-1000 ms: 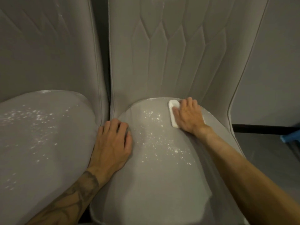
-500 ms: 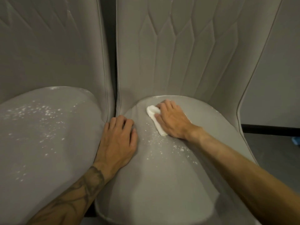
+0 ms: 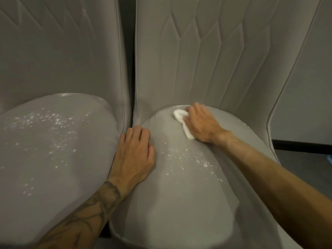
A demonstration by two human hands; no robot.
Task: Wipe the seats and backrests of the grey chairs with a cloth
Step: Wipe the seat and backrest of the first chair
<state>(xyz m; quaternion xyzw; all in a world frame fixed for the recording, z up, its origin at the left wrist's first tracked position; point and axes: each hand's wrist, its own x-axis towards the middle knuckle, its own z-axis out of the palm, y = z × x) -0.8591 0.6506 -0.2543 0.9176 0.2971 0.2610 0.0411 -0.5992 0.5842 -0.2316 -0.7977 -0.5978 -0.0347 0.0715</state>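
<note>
Nearest us, the smooth grey padded seat (image 3: 170, 212) of the right-hand chair. On its left edge the left hand (image 3: 133, 155) lies flat, fingers relaxed, holding nothing; bracing the chair, I'd say. Mid-seat, scattered white powder specks (image 3: 188, 159) await wiping. At the seat's back, the right hand (image 3: 201, 123) grips the small bunched white cloth (image 3: 179, 115), pressing it down. Behind the seat rises the quilted grey backrest (image 3: 206, 60). Left of the seat, a second speckled grey seat (image 3: 45, 150) looks unwiped.

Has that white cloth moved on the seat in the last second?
Yes: the cloth, under the right hand, slid left along the right chair's seat, toward the neighbouring chair.
</note>
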